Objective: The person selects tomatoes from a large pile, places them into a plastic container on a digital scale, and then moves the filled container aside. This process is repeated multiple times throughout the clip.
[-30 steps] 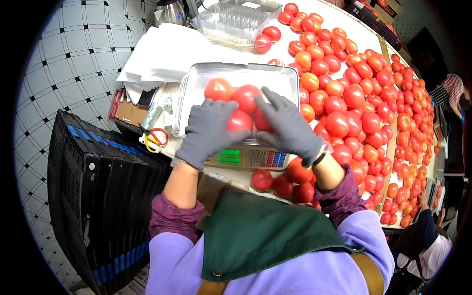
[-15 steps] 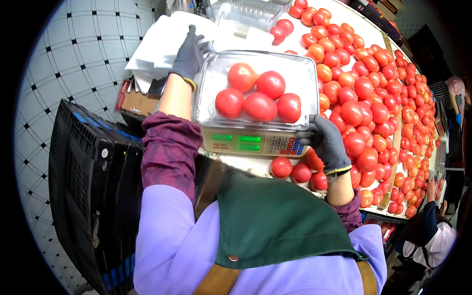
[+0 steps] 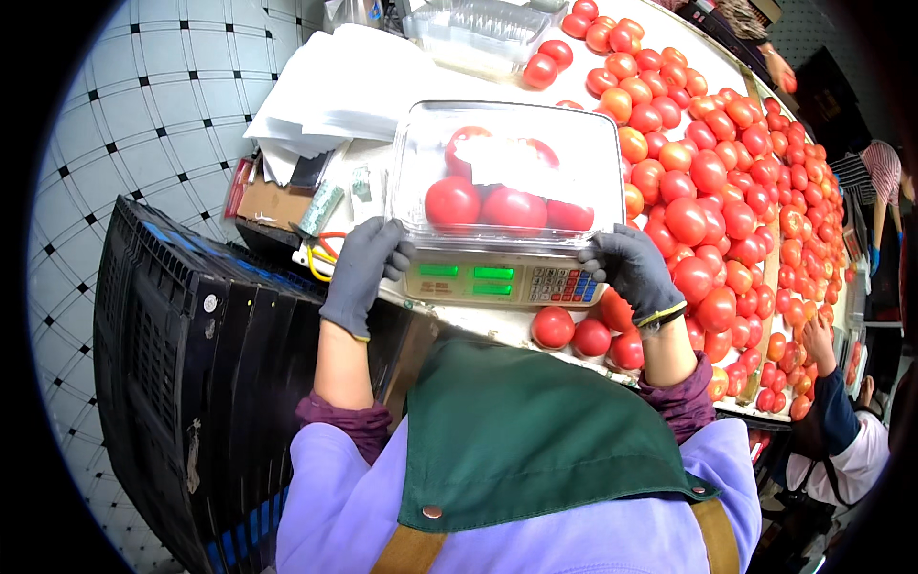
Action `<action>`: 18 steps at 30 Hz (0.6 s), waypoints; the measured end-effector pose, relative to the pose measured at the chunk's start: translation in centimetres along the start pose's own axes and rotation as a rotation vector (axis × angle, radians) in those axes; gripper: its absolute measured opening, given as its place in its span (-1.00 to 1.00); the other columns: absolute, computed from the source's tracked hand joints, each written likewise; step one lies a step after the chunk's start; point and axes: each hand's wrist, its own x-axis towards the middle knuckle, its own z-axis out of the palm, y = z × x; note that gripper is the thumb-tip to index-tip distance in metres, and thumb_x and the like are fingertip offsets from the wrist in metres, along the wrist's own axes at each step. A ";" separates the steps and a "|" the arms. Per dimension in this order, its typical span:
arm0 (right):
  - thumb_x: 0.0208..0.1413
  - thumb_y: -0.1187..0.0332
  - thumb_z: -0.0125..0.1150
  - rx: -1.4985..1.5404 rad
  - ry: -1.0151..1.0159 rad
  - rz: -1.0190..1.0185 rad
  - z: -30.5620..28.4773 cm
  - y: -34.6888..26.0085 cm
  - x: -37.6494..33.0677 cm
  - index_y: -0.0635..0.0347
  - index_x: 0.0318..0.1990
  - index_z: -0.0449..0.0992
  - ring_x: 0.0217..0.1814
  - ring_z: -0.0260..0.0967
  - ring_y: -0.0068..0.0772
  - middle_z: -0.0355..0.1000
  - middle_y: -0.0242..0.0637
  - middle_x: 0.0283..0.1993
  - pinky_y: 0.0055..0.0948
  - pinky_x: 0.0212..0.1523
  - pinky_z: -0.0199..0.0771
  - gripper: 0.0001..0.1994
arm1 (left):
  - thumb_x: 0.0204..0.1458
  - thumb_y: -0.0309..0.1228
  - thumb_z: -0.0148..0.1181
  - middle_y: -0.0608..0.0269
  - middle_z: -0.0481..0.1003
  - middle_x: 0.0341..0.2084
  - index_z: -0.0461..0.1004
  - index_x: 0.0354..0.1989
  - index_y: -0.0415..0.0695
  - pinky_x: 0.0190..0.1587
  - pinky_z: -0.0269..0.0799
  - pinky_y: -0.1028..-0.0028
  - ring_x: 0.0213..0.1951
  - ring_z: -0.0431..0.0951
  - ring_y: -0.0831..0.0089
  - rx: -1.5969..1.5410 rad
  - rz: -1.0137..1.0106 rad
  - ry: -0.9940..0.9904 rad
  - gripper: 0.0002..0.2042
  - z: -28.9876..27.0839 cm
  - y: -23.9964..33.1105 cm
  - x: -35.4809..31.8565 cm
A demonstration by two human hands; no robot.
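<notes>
two gloved hands bracket a clear plastic clamshell (image 3: 507,172) of red tomatoes that sits on a digital scale (image 3: 502,282) at the table's near edge. the left hand (image 3: 361,273) curls its fingers around the box's near left corner, and the right hand (image 3: 631,273) grips the near right corner, each clamped on the box rim just above the scale's front panel; holding both corners this way keeps the box square on the platform while its lid, carrying a white label, lies closed over the fruit. loose tomatoes (image 3: 727,182) cover the long table to the right, within easy reach, and three more lie just below the scale. a black crate (image 3: 182,383) stands at the person's left, and a stack of white paper (image 3: 335,86) and empty clear trays (image 3: 478,33) lie beyond the scale. half a second earlier the box was open, the left hand stretched far out toward the paper stack and the right hand hung low by the loose tomatoes; now both hands are back on the box and it is lidded.
</notes>
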 end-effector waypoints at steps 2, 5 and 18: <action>0.10 0.34 0.07 0.070 0.002 0.004 -0.1 0.3 0.2 0.37 -0.29 0.46 -0.49 0.43 -0.42 0.50 -0.12 -0.40 -0.54 -0.46 0.45 -0.79 | 0.07 -0.34 0.05 0.28 0.42 -0.62 0.38 -0.41 -0.18 -0.64 0.14 0.68 -0.67 0.27 0.71 -0.135 -0.008 0.018 -0.84 0.1 -0.1 0.2; 0.08 0.34 0.05 0.003 0.089 -0.029 -0.3 0.6 0.9 0.32 -0.36 0.44 -0.55 0.36 -0.47 0.45 -0.20 -0.49 -0.55 -0.51 0.36 -0.81 | 0.03 -0.46 -0.02 0.35 0.35 -0.66 0.37 -0.44 -0.16 -0.73 -0.03 0.70 -0.74 0.16 0.73 -0.255 -0.007 0.062 -0.93 1.3 -0.2 0.7; 0.14 0.17 0.13 -0.190 -0.468 0.055 13.9 5.3 -0.6 0.31 0.08 0.38 -0.02 0.39 -0.40 0.43 -0.19 -0.06 -0.41 -0.03 0.40 -0.55 | 0.11 -0.13 0.08 0.19 0.46 -0.32 0.39 -0.16 -0.17 -0.35 0.37 0.50 -0.35 0.43 0.50 -0.460 -0.010 0.443 -0.66 -2.2 -6.1 0.1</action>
